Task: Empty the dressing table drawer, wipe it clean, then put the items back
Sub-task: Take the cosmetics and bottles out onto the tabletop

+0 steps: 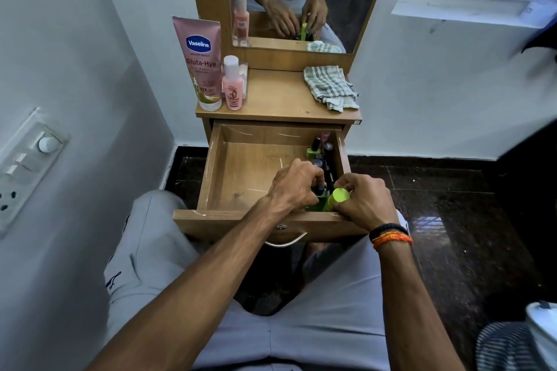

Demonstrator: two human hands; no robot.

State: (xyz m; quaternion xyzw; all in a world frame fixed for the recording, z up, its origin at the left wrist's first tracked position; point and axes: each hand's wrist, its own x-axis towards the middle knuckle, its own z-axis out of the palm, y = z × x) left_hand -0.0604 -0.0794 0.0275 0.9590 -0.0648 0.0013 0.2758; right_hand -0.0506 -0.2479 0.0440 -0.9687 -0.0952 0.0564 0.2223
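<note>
Wooden drawer (238, 178) stands open, small cosmetics crowding its right side. Left hand (294, 185) fingers curl round a dark bottle (320, 190) there; right hand (366, 199) grips a green tube (336, 198). Whether emptying or refilling, I cannot tell; next, move them clear of the drawer's front edge.

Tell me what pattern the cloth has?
The cloth is checked, grey-green and white; the head view shows it best.

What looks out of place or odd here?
Nothing is spilled or broken. The cloth lies crumpled at the tabletop's right edge, one corner hanging over. In the drawer all items crowd the right side, where the left hand and right hand reach; the right grips a green tube.
</note>
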